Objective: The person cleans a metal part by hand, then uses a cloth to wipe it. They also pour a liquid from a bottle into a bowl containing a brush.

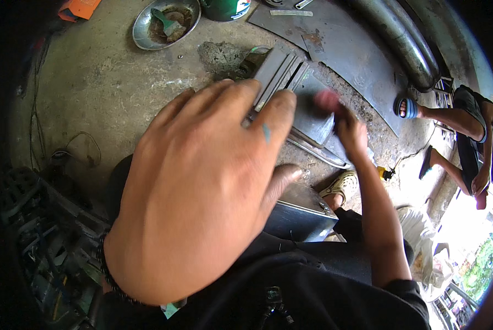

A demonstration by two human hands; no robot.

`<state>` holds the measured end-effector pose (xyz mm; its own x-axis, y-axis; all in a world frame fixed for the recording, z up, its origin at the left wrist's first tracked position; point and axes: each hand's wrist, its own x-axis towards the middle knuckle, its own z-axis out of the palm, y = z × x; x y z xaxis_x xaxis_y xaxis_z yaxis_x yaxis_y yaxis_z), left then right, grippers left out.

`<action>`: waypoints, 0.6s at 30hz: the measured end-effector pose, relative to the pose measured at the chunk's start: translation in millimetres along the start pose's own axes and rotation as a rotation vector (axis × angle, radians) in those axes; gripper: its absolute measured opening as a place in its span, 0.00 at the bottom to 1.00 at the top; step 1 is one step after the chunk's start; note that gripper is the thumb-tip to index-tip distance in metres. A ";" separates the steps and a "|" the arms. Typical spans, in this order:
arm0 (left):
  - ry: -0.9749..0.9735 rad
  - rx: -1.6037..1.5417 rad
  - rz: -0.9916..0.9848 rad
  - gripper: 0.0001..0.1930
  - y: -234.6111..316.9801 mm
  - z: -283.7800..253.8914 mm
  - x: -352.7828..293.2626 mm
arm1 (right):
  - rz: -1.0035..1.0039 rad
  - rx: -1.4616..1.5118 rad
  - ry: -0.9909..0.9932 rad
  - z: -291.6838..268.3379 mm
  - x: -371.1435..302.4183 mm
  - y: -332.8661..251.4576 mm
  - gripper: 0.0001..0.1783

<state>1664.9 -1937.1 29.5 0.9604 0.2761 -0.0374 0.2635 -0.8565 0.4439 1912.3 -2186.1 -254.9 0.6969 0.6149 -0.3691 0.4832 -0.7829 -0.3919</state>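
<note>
Left hand [197, 192] fingers clamped on grey metal plates [285, 74], propped over floor [109, 82]. Right hand [350, 129] grips pink object [327, 99], steadying plates. Likely stiff, heavy, sharp-edged; hold flat faces.

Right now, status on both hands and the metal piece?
Left hand gripping stacked grey metal plates. Right hand blurred at plates' far side, grip unclear. Shiny steel box beneath.

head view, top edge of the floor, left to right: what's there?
Orange object → metal bowl holding a green-handled brush → green can → flat steel sheet → large steel pipe.
</note>
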 end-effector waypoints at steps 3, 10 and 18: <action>-0.010 0.051 -0.065 0.29 5.5 -4.8 0.4 | 0.007 -0.249 0.174 25.3 62.2 -16.2 0.33; 0.077 -0.070 0.038 0.28 -26.9 4.3 0.3 | -0.235 -0.372 -0.483 77.0 -99.3 -61.3 0.29; 0.023 -0.045 0.004 0.28 -17.0 9.2 5.0 | -0.267 -0.423 -0.242 66.7 -29.9 -77.0 0.33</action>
<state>1666.1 -1925.2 13.6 0.9589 0.2833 -0.0158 0.2553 -0.8372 0.4837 1818.9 -2138.0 -269.9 0.4035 0.7622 -0.5062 0.8316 -0.5363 -0.1446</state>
